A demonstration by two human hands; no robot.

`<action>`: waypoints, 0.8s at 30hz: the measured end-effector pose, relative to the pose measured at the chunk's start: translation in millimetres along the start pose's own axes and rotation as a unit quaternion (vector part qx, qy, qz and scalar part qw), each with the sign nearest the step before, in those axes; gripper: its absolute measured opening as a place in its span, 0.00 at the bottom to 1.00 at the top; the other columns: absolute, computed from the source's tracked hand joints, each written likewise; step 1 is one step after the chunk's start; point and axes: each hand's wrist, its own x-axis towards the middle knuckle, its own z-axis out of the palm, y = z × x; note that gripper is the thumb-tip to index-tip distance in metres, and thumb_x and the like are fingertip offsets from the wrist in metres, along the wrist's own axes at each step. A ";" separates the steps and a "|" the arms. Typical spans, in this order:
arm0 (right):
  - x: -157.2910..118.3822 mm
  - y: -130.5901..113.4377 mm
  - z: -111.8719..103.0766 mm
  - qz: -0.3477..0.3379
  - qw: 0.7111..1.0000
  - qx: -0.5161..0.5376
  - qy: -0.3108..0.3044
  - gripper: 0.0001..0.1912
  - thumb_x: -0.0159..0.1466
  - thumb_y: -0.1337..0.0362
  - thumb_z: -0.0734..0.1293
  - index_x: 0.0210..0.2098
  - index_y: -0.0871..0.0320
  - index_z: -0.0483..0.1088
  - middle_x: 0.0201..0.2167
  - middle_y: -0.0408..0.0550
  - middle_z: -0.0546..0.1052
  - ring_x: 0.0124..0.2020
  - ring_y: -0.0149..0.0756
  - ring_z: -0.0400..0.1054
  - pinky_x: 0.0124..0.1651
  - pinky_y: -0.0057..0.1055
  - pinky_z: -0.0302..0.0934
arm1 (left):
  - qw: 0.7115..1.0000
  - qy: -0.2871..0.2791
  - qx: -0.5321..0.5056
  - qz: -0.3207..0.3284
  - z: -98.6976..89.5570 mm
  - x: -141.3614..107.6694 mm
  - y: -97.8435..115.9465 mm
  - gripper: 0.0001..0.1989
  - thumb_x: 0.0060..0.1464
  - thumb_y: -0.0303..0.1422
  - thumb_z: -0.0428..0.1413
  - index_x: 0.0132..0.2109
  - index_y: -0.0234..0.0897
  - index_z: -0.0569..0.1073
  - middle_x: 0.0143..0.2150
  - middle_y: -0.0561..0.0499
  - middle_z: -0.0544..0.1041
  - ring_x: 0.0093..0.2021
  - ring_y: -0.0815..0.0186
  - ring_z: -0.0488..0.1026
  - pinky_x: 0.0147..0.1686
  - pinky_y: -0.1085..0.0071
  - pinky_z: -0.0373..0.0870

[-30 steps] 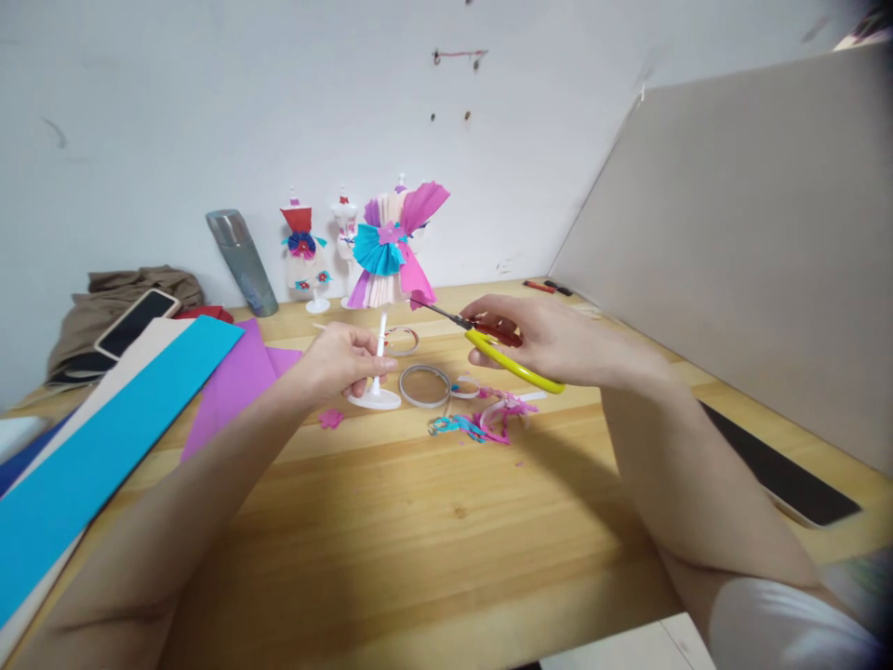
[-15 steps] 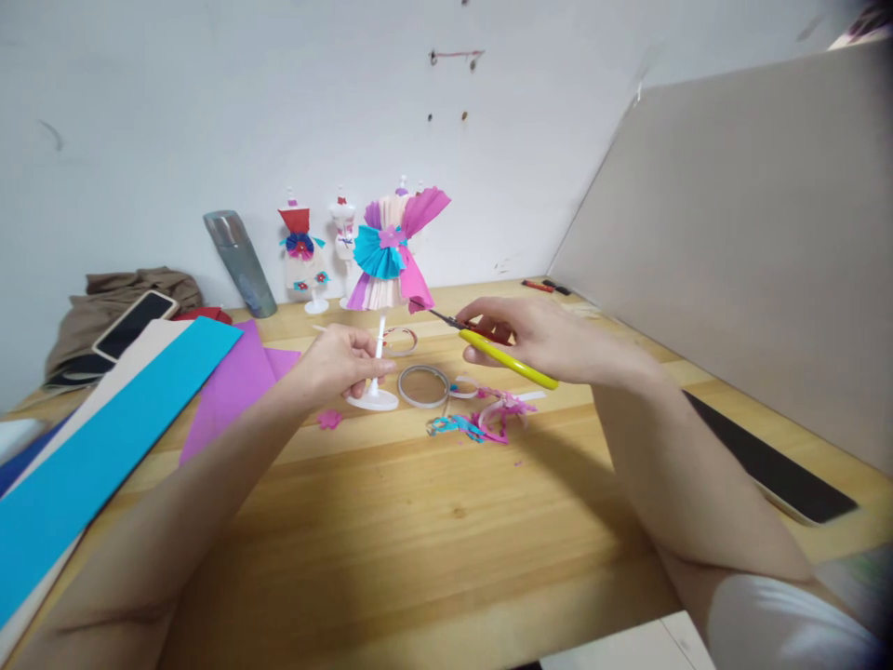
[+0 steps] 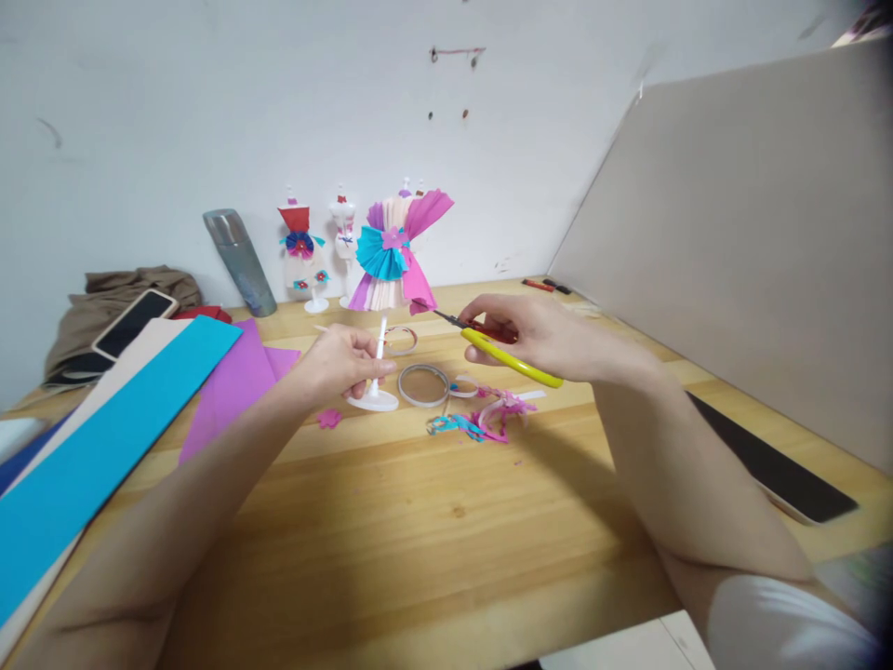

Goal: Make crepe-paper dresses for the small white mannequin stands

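My left hand (image 3: pixel 353 361) is closed round the white stem of a small mannequin stand (image 3: pixel 381 349), whose round base rests on the table. A pleated paper dress (image 3: pixel 387 256) in pink, purple, cream and turquoise covers the mannequin, with a pink flower at its waist. My right hand (image 3: pixel 516 335) grips scissors (image 3: pixel 513 358) with yellow and red handles. Their dark blade tips touch or almost touch the pink hem at the dress's lower right; I cannot tell how far apart the blades are. Beside the base lie a tape roll (image 3: pixel 424 384) and a pink paper flower (image 3: pixel 329 419).
Pink and blue paper scraps (image 3: pixel 481 419) lie right of the tape. Coloured paper sheets (image 3: pixel 126 419), a phone (image 3: pixel 136 326) and a brown cloth (image 3: pixel 126 288) fill the left. Behind stand a flask (image 3: pixel 241 265) and other mannequins (image 3: pixel 299 247). A grey panel (image 3: pixel 753 233) bounds the right.
The dress top has tilted very slightly to the right, and the scissors have shifted a little right with my right hand. My left hand keeps its hold on the stem.
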 end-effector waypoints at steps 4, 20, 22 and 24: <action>-0.3 -0.4 -0.2 0.001 1.000 0.005 0.001 0.23 0.60 0.44 0.66 0.40 0.58 0.72 0.26 0.45 0.73 0.29 0.35 0.65 0.32 0.32 0.54 | 1.000 0.005 0.007 -0.011 0.4 -1.0 3.0 0.14 0.48 0.34 0.66 0.24 0.35 0.71 0.11 0.57 0.65 0.13 0.76 0.59 0.16 0.79 0.53; -1.0 2.4 -0.6 0.021 0.999 0.028 -0.008 0.18 0.60 0.49 0.66 0.38 0.57 0.72 0.30 0.48 0.77 0.34 0.41 0.71 0.32 0.33 0.58 | 1.000 0.010 0.012 -0.015 1.5 -1.6 5.0 0.11 0.51 0.26 0.63 0.23 0.34 0.71 0.11 0.57 0.66 0.12 0.77 0.59 0.16 0.80 0.53; -1.5 2.9 -0.9 0.016 0.999 0.033 -0.012 0.17 0.61 0.51 0.65 0.39 0.58 0.73 0.32 0.50 0.79 0.35 0.42 0.73 0.34 0.34 0.60 | 1.000 0.010 0.014 -0.016 1.3 -1.5 4.4 0.11 0.50 0.26 0.63 0.23 0.34 0.71 0.11 0.57 0.66 0.12 0.77 0.59 0.16 0.80 0.53; -1.6 3.6 -1.0 0.012 0.999 0.034 -0.011 0.16 0.62 0.52 0.64 0.39 0.58 0.73 0.33 0.51 0.80 0.36 0.43 0.74 0.34 0.34 0.60 | 1.000 0.007 0.013 -0.014 1.3 -1.3 3.5 0.12 0.51 0.26 0.63 0.23 0.34 0.71 0.11 0.57 0.66 0.12 0.77 0.59 0.16 0.81 0.53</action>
